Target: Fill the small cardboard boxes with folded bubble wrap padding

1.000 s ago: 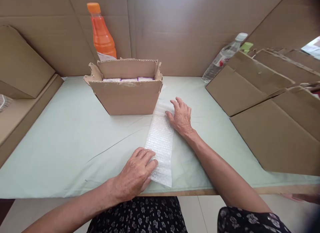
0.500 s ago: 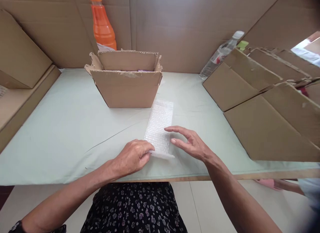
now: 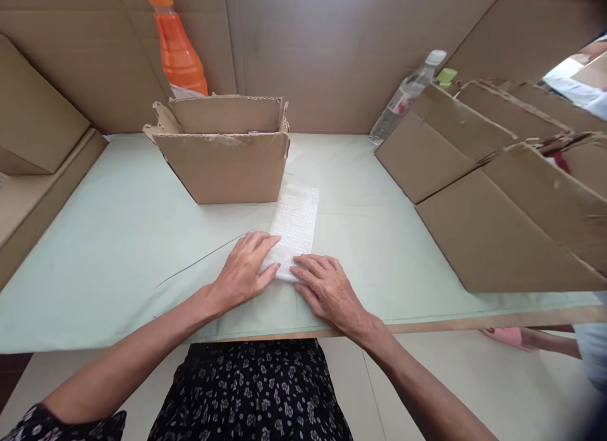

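A strip of clear bubble wrap (image 3: pixel 296 217) lies on the pale green tablecloth, its far end beside a cardboard box. My left hand (image 3: pixel 247 267) rests along the strip's left edge, thumb apart from the fingers. Across the near right corner lies my right hand (image 3: pixel 327 288), fingers extended and palm down. Both hands touch the wrap and hide parts of its near end. Whether anything is inside the wrap I cannot tell.
An open cardboard box (image 3: pixel 222 166) stands behind the wrap, an orange drink bottle (image 3: pixel 180 55) behind it. To the right are more cardboard boxes (image 3: pixel 512 232) and a clear bottle (image 3: pixel 403 100). A cardboard ledge (image 3: pixel 52 182) runs along the left. Another person's foot (image 3: pixel 515 338) shows below right.
The turned-up near edge of the bubble wrap now lies flat. My left hand has released its pinch and moved up the left edge. My right hand has come down onto the near end.
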Demonstrator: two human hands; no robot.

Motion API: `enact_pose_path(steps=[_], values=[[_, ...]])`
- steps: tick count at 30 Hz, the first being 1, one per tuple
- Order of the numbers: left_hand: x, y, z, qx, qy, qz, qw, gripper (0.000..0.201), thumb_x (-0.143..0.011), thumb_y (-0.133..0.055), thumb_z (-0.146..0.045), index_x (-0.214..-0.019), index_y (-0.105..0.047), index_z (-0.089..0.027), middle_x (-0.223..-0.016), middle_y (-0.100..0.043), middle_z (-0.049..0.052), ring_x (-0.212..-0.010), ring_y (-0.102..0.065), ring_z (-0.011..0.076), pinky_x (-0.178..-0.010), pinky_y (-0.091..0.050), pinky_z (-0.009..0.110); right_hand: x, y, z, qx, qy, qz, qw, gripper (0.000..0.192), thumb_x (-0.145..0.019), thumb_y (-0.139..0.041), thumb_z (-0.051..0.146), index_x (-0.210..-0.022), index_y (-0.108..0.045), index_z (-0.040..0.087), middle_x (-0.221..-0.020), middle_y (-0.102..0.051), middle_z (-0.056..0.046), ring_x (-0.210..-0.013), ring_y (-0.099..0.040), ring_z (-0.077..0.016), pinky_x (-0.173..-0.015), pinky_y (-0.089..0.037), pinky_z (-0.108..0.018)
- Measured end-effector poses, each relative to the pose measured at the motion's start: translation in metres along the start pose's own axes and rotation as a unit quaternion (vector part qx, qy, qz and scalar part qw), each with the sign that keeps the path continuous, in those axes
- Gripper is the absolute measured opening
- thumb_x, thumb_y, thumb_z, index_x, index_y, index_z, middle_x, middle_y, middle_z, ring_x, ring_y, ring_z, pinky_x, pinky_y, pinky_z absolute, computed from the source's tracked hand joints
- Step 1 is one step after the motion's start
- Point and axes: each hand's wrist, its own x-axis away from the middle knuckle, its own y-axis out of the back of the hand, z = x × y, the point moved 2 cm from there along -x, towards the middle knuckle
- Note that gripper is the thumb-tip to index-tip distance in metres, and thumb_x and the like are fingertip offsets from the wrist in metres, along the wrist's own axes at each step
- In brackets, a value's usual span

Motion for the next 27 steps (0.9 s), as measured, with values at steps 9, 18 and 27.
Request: enact_pose_path(steps=[9, 18, 27], values=[[0.032, 0.010, -0.012, 0.102, 0.033, 0.072, 0.992, 0.039, -0.094, -0.055, -0.015, -0.132, -0.059, -0.020, -0.102, -0.078, 0.005, -0.088, -0.070, 0.0203, -0.083, -0.056, 0.037, 0.002, 0.019, 0.006, -0.145, -0.102, -0.030, 0.984, 0.023, -0.102, -0.053, 0.024, -0.120, -0.067, 0.022, -0.112, -0.076, -0.005, -0.101, -0.072, -0.0190, -0.085, -0.057, -0.033], [0.011, -0.002, -0.003, 0.027, 0.015, -0.008, 0.999, 0.035, -0.094, -0.060, -0.025, -0.129, -0.061, -0.016, -0.122, -0.070, 0.015, -0.110, -0.066, 0.0291, -0.095, -0.054, 0.048, 0.008, 0.009, 0.016, 0.035, -0.024, -0.015, 0.999, 0.022, -0.096, -0.059, 0.018, -0.117, -0.066, 0.018, -0.121, -0.072, -0.013, -0.110, -0.065, -0.0286, -0.090, -0.048, -0.046], [0.033, 0.009, -0.013, 0.094, -0.019, 0.049, 0.994, 0.037, -0.096, -0.054, -0.016, -0.134, -0.055, -0.017, -0.101, -0.075, 0.007, -0.092, -0.067, 0.0230, -0.089, -0.053, 0.043, 0.013, 0.016, 0.016, -0.101, -0.100, -0.025, 0.990, 0.025, -0.101, -0.055, 0.026, -0.124, -0.064, 0.022, -0.121, -0.072, -0.010, -0.107, -0.068, -0.0229, -0.089, -0.055, -0.039]])
